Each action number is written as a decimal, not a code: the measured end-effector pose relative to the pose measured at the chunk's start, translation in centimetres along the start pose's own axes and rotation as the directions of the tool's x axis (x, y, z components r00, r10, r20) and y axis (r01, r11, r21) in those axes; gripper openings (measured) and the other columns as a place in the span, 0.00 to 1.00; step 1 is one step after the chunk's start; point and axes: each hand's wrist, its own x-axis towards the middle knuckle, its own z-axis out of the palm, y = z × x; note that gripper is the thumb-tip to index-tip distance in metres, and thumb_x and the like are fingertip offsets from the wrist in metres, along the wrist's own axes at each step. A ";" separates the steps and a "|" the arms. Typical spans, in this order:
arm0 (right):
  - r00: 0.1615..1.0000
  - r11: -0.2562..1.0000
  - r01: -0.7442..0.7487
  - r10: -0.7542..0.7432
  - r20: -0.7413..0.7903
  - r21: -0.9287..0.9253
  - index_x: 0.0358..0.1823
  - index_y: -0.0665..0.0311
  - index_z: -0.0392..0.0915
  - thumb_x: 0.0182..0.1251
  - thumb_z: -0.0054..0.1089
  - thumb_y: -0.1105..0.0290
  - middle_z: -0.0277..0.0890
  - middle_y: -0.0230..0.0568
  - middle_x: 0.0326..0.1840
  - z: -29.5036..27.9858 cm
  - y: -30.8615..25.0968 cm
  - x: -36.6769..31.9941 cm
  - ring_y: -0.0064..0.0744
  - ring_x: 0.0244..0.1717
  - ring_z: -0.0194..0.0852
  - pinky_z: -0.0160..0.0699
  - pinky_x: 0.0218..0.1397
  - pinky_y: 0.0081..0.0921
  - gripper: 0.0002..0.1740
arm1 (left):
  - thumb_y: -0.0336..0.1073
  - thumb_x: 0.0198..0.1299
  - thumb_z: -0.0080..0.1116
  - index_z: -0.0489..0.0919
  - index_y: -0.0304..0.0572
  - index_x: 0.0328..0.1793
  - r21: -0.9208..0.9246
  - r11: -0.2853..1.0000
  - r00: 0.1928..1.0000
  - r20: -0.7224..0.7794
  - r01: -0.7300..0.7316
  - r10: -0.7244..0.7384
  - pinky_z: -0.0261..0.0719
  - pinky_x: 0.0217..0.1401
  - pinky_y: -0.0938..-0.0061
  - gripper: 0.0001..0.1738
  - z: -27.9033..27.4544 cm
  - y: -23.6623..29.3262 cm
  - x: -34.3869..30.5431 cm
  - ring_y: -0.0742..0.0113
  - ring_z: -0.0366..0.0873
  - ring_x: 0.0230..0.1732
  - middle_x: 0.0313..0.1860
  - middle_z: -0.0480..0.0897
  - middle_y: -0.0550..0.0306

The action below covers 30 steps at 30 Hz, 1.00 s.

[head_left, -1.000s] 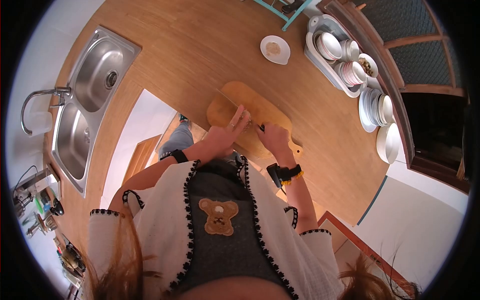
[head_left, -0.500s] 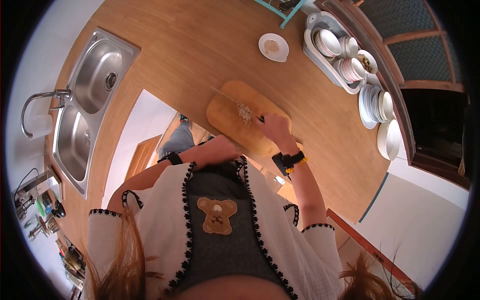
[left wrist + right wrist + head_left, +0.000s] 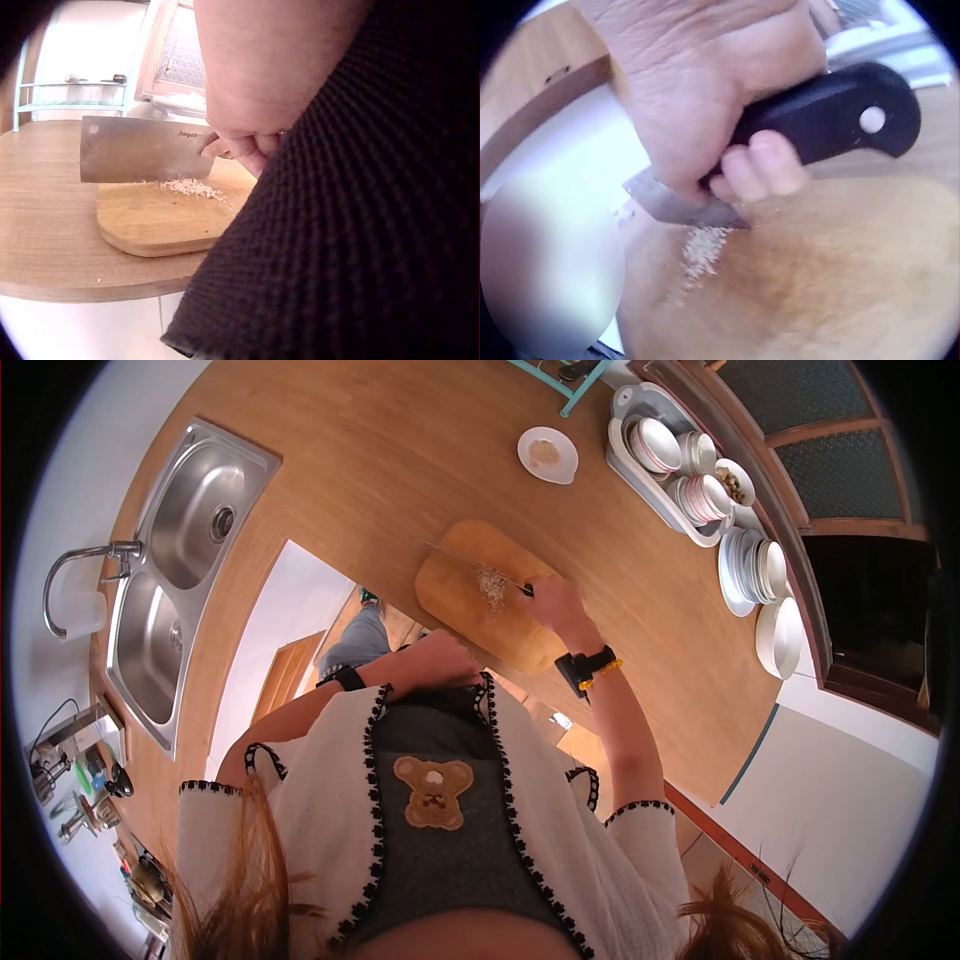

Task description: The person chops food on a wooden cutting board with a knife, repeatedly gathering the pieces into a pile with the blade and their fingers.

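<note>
My right hand (image 3: 556, 605) grips the black handle (image 3: 825, 112) of a cleaver (image 3: 135, 154) over the wooden cutting board (image 3: 500, 635). Its wide steel blade stands on edge along the far side of a small heap of finely chopped pale bits (image 3: 191, 187). The heap lies loose near the middle of the board. Held back by my body at the near edge of the counter is my left hand (image 3: 442, 658). It holds nothing visible, its fingers loosely bent and partly hidden, apart from the cleaver.
Farther back on the counter (image 3: 370, 450) a white dish (image 3: 562, 468) holds some beige stuff. At the right stand a dish rack (image 3: 620, 450) of bowls, stacked plates (image 3: 735, 585) and a large white bowl (image 3: 778, 640). A double steel sink (image 3: 195, 510) is at the left.
My left hand has come off the cleaver and drawn back toward my body, uncovering the chopped bits. My right hand has shifted slightly right with the cleaver.
</note>
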 end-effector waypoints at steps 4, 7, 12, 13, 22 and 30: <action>1.000 0.999 0.003 -0.003 0.005 0.039 0.32 0.59 0.82 0.62 0.47 0.43 0.80 0.47 0.28 -1.1 -0.2 0.2 0.45 0.33 0.80 0.77 0.36 0.38 0.27 | 0.48 0.54 0.52 0.77 0.44 0.20 -0.005 0.999 0.998 0.039 0.045 -0.045 0.74 0.25 0.59 0.18 0.0 -0.1 -0.1 0.50 0.79 0.25 0.19 0.79 0.51; 0.999 0.998 -0.019 0.017 0.037 0.053 0.33 0.60 0.82 0.62 0.47 0.43 0.80 0.48 0.28 -0.7 -0.3 0.1 0.46 0.34 0.80 0.76 0.38 0.39 0.27 | 0.47 0.54 0.51 0.76 0.44 0.20 -0.005 0.999 0.999 0.010 0.032 -0.032 0.74 0.25 0.58 0.17 0.2 -0.1 -0.3 0.50 0.79 0.25 0.19 0.79 0.51; 1.000 0.999 0.030 -0.029 -0.011 0.022 0.34 0.61 0.82 0.62 0.46 0.42 0.80 0.50 0.29 -1.2 -0.5 -0.1 0.47 0.35 0.80 0.77 0.40 0.40 0.28 | 0.47 0.55 0.51 0.77 0.45 0.22 0.003 0.997 0.997 0.034 0.073 -0.073 0.74 0.26 0.58 0.17 -0.2 -0.1 -0.7 0.50 0.79 0.26 0.20 0.79 0.52; 1.000 0.999 0.000 0.001 -0.005 0.043 0.34 0.60 0.82 0.62 0.46 0.42 0.80 0.49 0.29 -1.2 -0.3 0.3 0.47 0.35 0.80 0.77 0.39 0.40 0.28 | 0.48 0.55 0.51 0.77 0.45 0.22 -0.002 0.997 0.996 0.046 0.074 -0.074 0.74 0.27 0.57 0.17 -0.2 -0.1 -0.7 0.50 0.79 0.27 0.21 0.80 0.52; 0.998 1.000 0.025 -0.024 -0.063 0.008 0.30 0.58 0.81 0.60 0.50 0.43 0.79 0.44 0.25 0.7 0.9 -0.5 0.44 0.32 0.79 0.76 0.34 0.38 0.25 | 0.49 0.55 0.53 0.77 0.45 0.24 0.009 0.995 0.991 0.089 0.104 -0.104 0.75 0.29 0.57 0.17 -1.0 0.5 -0.8 0.50 0.80 0.29 0.22 0.80 0.52; 0.992 0.991 -0.047 0.060 -0.110 0.124 0.21 0.62 0.78 0.60 0.49 0.40 0.75 0.45 0.16 -0.2 0.1 -4.0 0.44 0.22 0.77 0.73 0.25 0.35 0.30 | 0.38 0.53 0.53 0.77 0.48 0.48 0.034 0.967 0.965 -0.093 0.251 -0.247 0.78 0.32 0.61 0.15 -1.9 1.2 0.1 0.52 0.80 0.31 0.42 0.81 0.49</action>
